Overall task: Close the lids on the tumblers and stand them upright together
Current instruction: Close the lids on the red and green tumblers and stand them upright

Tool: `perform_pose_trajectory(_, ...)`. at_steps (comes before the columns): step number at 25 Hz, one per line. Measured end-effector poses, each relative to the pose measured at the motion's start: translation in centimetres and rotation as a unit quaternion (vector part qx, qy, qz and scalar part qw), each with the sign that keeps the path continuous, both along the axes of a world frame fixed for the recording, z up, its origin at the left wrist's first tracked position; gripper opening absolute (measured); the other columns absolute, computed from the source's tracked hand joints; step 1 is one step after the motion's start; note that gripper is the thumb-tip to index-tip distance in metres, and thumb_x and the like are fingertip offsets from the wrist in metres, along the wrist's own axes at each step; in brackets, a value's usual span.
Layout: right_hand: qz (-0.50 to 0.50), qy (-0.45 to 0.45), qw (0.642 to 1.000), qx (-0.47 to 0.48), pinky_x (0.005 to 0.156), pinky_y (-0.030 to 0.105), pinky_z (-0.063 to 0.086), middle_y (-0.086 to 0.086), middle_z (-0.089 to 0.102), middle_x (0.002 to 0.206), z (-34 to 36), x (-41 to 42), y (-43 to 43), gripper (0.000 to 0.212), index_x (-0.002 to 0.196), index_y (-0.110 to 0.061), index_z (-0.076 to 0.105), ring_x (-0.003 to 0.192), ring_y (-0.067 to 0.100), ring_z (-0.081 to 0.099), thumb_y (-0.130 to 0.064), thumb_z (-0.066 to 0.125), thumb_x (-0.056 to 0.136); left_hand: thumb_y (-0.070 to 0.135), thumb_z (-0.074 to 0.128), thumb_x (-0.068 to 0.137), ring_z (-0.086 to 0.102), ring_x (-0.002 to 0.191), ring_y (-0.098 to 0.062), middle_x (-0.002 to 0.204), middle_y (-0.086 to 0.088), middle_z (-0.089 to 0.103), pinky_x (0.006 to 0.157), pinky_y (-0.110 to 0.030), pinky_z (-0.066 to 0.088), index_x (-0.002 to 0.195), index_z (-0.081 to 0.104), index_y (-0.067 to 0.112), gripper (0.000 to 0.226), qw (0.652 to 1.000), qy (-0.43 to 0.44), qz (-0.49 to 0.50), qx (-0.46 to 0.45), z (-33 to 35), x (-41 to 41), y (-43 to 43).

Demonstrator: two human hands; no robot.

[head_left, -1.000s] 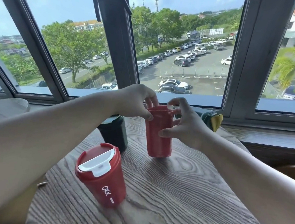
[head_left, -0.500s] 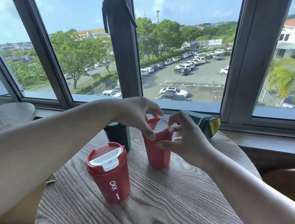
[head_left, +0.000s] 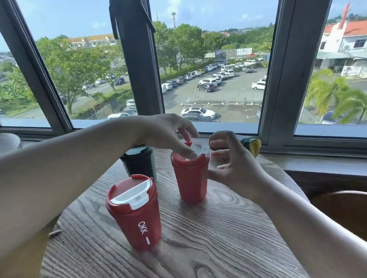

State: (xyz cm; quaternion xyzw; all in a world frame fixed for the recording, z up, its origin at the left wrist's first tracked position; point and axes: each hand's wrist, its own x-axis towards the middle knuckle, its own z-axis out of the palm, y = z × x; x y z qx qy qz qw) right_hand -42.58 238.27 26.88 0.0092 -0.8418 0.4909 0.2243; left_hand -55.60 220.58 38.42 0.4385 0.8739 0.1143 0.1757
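Far red tumbler (head_left: 190, 180): upright on the bench (head_left: 245, 248), long axis vertical, top up; left hand (head_left: 167, 134) and right hand (head_left: 231, 169) both pinch its white flap (head_left: 199, 149). Near red tumbler (head_left: 138, 223): upright, apart, lid closed, "OKK" lettered lengthwise in white.

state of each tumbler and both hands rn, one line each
near red tumbler: upright, white flap shut flat
far red tumbler: upright, white flap raised, not yet shut
dark green tumbler: upright, lid mostly hidden by the left arm
green and yellow tumbler: mostly hidden behind the right hand, cannot tell
left hand: thumb on the far red tumbler's flap
right hand: fingertips pinch that flap's edge
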Motion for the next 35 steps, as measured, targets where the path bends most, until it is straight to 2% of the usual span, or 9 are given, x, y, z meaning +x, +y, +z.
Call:
perform_pose_trajectory(3, -0.045, -0.001, 0.999, 0.006, 0.084, 0.035, 0.058, -0.003, 0.060, 0.121, 0.2, 0.9, 2.0, 0.073, 0.124, -0.033, 0.047, 0.108, 0.011, 0.064, -0.013, 0.089, 0.069, 0.059, 0.083, 0.072, 0.063, 0.117, -0.014, 0.127, 0.011, 0.065, 0.106, -0.044, 0.050, 0.131, 0.062, 0.034, 0.068, 1.000, 0.008, 0.005, 0.019, 0.6, -0.4, 1.1)
perform_pose_trajectory(7, -0.100, -0.020, 0.995, 0.022, 0.079, 0.025, 0.050, -0.003, 0.061, 0.118, 0.0, 1.5, 5.8, 0.069, 0.123, -0.032, 0.050, 0.104, 0.012, 0.064, -0.016, 0.090, 0.068, 0.052, 0.084, 0.077, 0.063, 0.114, -0.015, 0.124, 0.010, 0.065, 0.103, -0.043, 0.052, 0.129, 0.063, 0.033, 0.060, 0.999, 0.044, -0.013, 0.028, 1.4, -0.5, 3.9)
perform_pose_trajectory(12, -0.121, -0.042, 0.991, 0.028, 0.083, 0.031, 0.053, 0.000, 0.061, 0.116, -1.8, 1.4, 10.5, 0.062, 0.119, -0.027, 0.054, 0.102, 0.017, 0.063, -0.018, 0.089, 0.069, 0.046, 0.084, 0.079, 0.061, 0.113, -0.017, 0.127, 0.005, 0.064, 0.097, -0.037, 0.051, 0.134, 0.062, 0.026, 0.062, 0.992, 0.117, -0.045, -0.003, 1.6, 0.6, 9.0)
perform_pose_trajectory(16, -0.113, -0.048, 0.992, 0.030, 0.089, 0.033, 0.054, 0.004, 0.061, 0.117, -3.6, 0.0, 13.6, 0.065, 0.121, -0.023, 0.055, 0.103, 0.017, 0.064, -0.020, 0.091, 0.066, 0.043, 0.083, 0.081, 0.060, 0.115, -0.019, 0.130, 0.003, 0.062, 0.100, -0.038, 0.050, 0.138, 0.060, 0.024, 0.064, 0.987, 0.144, -0.055, -0.043, 1.3, 1.4, 12.9)
perform_pose_trajectory(21, -0.061, -0.066, 0.993, 0.078, 0.090, 0.036, 0.055, 0.006, 0.057, 0.120, -4.1, -2.7, 16.9, 0.072, 0.128, -0.021, 0.051, 0.103, 0.021, 0.062, -0.031, 0.091, 0.069, 0.056, 0.078, 0.081, 0.054, 0.124, -0.022, 0.139, 0.000, 0.059, 0.098, -0.036, 0.043, 0.142, 0.055, 0.027, 0.071, 0.966, 0.222, -0.037, -0.129, -0.8, 0.7, 16.9)
perform_pose_trajectory(24, -0.026, -0.082, 0.994, 0.068, 0.091, 0.040, 0.056, 0.002, 0.061, 0.119, -4.1, -4.4, 18.5, 0.074, 0.131, -0.026, 0.050, 0.102, 0.019, 0.064, -0.037, 0.090, 0.069, 0.061, 0.075, 0.082, 0.053, 0.127, -0.025, 0.145, -0.002, 0.055, 0.103, -0.041, 0.047, 0.144, 0.052, 0.030, 0.073, 0.967, 0.203, -0.011, -0.152, -2.4, 0.0, 18.3)
perform_pose_trajectory(27, 0.019, -0.090, 0.994, 0.059, 0.091, 0.042, 0.057, -0.001, 0.065, 0.118, -4.6, -5.5, 19.0, 0.064, 0.128, -0.029, 0.054, 0.101, 0.017, 0.066, -0.031, 0.087, 0.073, 0.059, 0.073, 0.084, 0.053, 0.129, -0.026, 0.146, -0.004, 0.054, 0.106, -0.042, 0.047, 0.146, 0.052, 0.026, 0.073, 0.968, 0.180, 0.026, -0.176, -4.0, -0.4, 19.5)
perform_pose_trajectory(31, 0.023, -0.067, 0.997, 0.013, 0.079, 0.041, 0.060, -0.004, 0.068, 0.108, -5.5, -6.5, 19.3, 0.045, 0.122, -0.028, 0.060, 0.090, 0.014, 0.069, -0.023, 0.079, 0.081, 0.051, 0.076, 0.083, 0.060, 0.116, -0.025, 0.131, -0.005, 0.063, 0.098, -0.043, 0.053, 0.138, 0.060, 0.021, 0.065, 0.971, 0.160, 0.068, -0.164, -5.1, -0.4, 20.4)
perform_pose_trajectory(35, 0.042, -0.052, 0.998, -0.017, 0.079, 0.037, 0.060, -0.007, 0.069, 0.100, -5.4, -7.3, 19.0, 0.034, 0.114, -0.025, 0.067, 0.083, 0.014, 0.069, -0.023, 0.081, 0.083, 0.031, 0.075, 0.082, 0.071, 0.097, -0.026, 0.111, -0.010, 0.073, 0.085, -0.046, 0.063, 0.116, 0.072, 0.009, 0.040, 0.978, 0.118, 0.128, -0.118, -5.0, -0.4, 20.4)
